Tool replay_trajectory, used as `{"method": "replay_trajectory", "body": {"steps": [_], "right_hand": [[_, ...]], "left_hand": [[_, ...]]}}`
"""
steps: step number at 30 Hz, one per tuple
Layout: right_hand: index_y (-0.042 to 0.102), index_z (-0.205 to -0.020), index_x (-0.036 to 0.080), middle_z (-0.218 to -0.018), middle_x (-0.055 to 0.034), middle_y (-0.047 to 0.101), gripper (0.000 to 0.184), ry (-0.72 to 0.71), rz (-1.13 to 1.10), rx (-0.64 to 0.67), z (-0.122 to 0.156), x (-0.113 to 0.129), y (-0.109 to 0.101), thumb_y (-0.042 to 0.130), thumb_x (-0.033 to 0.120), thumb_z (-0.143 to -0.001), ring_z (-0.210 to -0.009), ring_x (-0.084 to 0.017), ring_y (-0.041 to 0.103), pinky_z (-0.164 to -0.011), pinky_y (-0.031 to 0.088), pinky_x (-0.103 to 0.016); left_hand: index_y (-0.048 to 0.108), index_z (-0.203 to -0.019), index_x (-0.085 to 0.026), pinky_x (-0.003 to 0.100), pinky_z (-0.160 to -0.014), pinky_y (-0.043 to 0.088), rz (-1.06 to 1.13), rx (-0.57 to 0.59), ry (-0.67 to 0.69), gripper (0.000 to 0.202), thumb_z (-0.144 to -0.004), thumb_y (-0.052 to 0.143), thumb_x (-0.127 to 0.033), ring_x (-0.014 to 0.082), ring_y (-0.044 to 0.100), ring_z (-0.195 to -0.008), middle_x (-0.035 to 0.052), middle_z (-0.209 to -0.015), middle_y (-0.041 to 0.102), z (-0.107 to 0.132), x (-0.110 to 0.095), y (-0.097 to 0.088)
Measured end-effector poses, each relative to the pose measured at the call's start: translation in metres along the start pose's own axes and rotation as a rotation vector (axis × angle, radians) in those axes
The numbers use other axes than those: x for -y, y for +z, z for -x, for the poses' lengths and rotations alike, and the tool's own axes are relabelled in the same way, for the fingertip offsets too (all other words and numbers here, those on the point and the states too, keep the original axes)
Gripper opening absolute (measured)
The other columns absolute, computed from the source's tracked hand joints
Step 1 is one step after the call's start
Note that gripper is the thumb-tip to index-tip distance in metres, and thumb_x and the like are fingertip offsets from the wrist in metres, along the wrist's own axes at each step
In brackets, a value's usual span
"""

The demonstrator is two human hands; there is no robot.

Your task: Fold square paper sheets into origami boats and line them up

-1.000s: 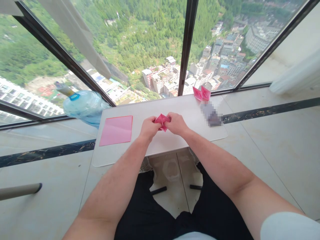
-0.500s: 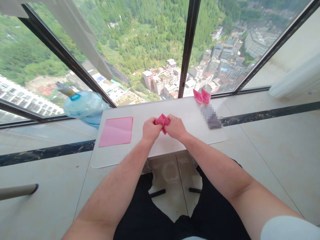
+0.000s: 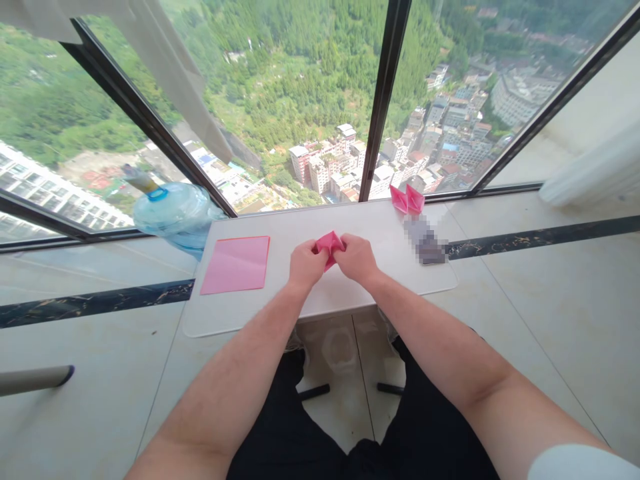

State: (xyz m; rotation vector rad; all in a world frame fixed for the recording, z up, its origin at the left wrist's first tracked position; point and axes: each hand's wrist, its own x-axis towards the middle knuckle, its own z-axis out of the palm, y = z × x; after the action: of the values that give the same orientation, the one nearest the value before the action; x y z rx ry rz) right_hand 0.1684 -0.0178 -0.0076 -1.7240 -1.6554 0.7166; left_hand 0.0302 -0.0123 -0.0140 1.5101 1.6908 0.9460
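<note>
Between my two hands is a piece of folded pink paper point(image 3: 331, 242), a small pointed origami shape held over the middle of the white table point(image 3: 280, 293). My left hand point(image 3: 307, 262) grips its left side, thumb on the near face. On the opposite side my right hand point(image 3: 358, 257) pinches it with the fingers closed. The fingertips behind the paper are hidden. At the back right of the table stands a finished-looking pink origami piece point(image 3: 407, 199) with open, pointed pockets. To the left lies a stack of pink paper sheets point(image 3: 236, 265), flat on the table.
A blurred-out object point(image 3: 427, 241) lies at the table's right end. Beyond the left end is a large blue water bottle point(image 3: 173, 212). Tall windows with dark frames point(image 3: 383, 100) rise behind the table. A grey pole-like leg point(image 3: 37, 380) shows at the left on the tiled floor.
The view has shifted slightly. Both hands still hold the folded paper, with the thumbs a little differently placed on it.
</note>
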Motion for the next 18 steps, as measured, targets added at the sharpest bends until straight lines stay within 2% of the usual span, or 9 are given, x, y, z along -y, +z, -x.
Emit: {"method": "replay_trajectory", "body": {"steps": [4, 7, 10, 11, 15, 18], "right_hand": [[0.05, -0.061, 0.022, -0.059, 0.0026, 0.056, 0.019, 0.007, -0.098, 0.052, -0.002, 0.0, 0.002, 0.055, 0.028, -0.078, -0.058, -0.013, 0.048, -0.055, 0.033, -0.026], [0.066, -0.08, 0.021, -0.074, 0.0018, 0.066, 0.014, 0.019, -0.209, 0.106, -0.007, -0.002, -0.002, 0.061, 0.033, -0.076, -0.071, -0.015, 0.059, -0.062, 0.042, -0.025], [0.067, -0.114, 0.022, -0.093, -0.0009, 0.073, 0.044, 0.047, -0.268, 0.068, -0.013, -0.007, -0.007, 0.068, 0.043, -0.076, -0.084, -0.017, 0.065, -0.074, 0.05, -0.027], [0.066, -0.118, 0.022, -0.093, -0.0019, 0.073, 0.046, 0.063, -0.278, 0.063, -0.015, -0.009, -0.008, 0.068, 0.045, -0.077, -0.083, -0.017, 0.066, -0.075, 0.052, -0.028], [0.07, -0.101, 0.019, -0.081, -0.0042, 0.073, 0.032, 0.159, -0.391, 0.133, -0.016, -0.011, -0.007, 0.069, 0.043, -0.08, -0.068, -0.016, 0.067, -0.061, 0.055, -0.027], [0.069, -0.103, 0.018, -0.078, -0.0045, 0.073, 0.035, 0.186, -0.52, 0.185, -0.014, -0.008, -0.008, 0.074, 0.042, -0.078, -0.064, -0.015, 0.067, -0.056, 0.056, -0.025]], "left_hand": [[0.05, -0.058, -0.021, 0.027, -0.057, 0.031, -0.089, -0.015, 0.071, 0.025, -0.08, 0.058, -0.03, 0.0145, 0.048, -0.058, -0.0017, -0.057, 0.056, 0.001, -0.003, -0.005], [0.053, -0.063, -0.022, 0.028, -0.06, 0.032, -0.202, -0.021, 0.145, 0.022, -0.085, 0.055, -0.028, 0.0162, 0.05, -0.061, 0.0, -0.062, 0.059, -0.001, -0.002, -0.011], [0.056, -0.067, -0.022, 0.029, -0.066, 0.036, -0.349, -0.028, 0.259, 0.02, -0.086, 0.052, -0.021, 0.0193, 0.053, -0.068, 0.0036, -0.07, 0.061, -0.004, 0.002, -0.015], [0.058, -0.068, -0.022, 0.03, -0.069, 0.038, -0.381, -0.029, 0.292, 0.019, -0.086, 0.052, -0.019, 0.0204, 0.055, -0.072, 0.005, -0.073, 0.061, -0.005, 0.003, -0.015], [0.067, -0.082, -0.021, 0.032, -0.081, 0.044, -0.355, -0.047, 0.364, 0.017, -0.084, 0.052, -0.014, 0.0231, 0.059, -0.087, 0.0081, -0.088, 0.065, -0.006, 0.006, -0.015], [0.069, -0.087, -0.022, 0.032, -0.084, 0.045, -0.259, -0.074, 0.323, 0.015, -0.083, 0.056, -0.016, 0.0225, 0.061, -0.086, 0.0071, -0.09, 0.068, -0.007, 0.005, -0.015]]}}
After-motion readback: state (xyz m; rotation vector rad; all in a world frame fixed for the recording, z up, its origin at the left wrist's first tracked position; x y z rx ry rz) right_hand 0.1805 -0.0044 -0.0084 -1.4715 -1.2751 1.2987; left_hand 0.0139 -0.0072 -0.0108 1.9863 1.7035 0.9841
